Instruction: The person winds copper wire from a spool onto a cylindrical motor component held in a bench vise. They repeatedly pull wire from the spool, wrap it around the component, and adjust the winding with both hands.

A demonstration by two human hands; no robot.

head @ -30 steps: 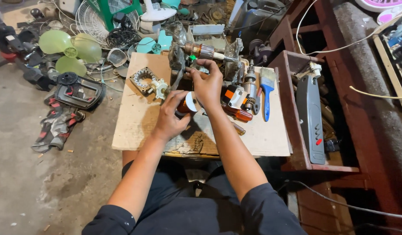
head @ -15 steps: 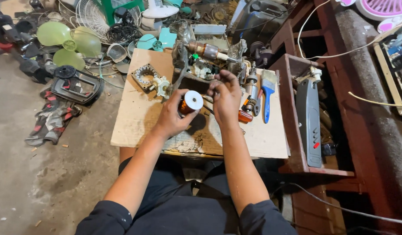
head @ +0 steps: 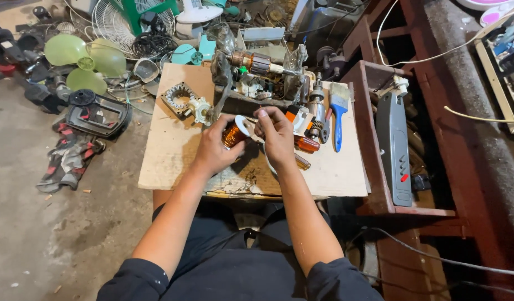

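Two hands were seen over the middle of a small wooden table [head: 168,167]. The left hand [head: 215,146] was closed around a spool of copper wire [head: 235,134], held just above the tabletop near its centre, with the white end of the spool turned toward the right hand [head: 278,136]. The right hand was curled narrow, its fingertips [head: 263,120] pinched at the spool's white end; what was pinched there could not be told.

Bare board was left open at the table's left side and along the near edge, where the surface was chipped and ragged. The far edge was crowded: a metal motor ring [head: 179,97] with a small white part beside it lay at the far left, and a motor rotor [head: 257,62] with copper windings rested on a cluttered tray behind the hands. Just right of the right hand, an orange-and-white tool [head: 301,125] lay touching other small parts, and a blue-handled brush [head: 339,111] was laid near the right edge, its handle toward the person. A strip of bare board remained between the brush and that edge.

Beyond the right edge, a grey device [head: 393,145] lay on a dark wooden shelf [head: 413,210]. On the floor to the left, green fan blades [head: 81,58] and a rag [head: 67,161] were scattered, well apart from the table.
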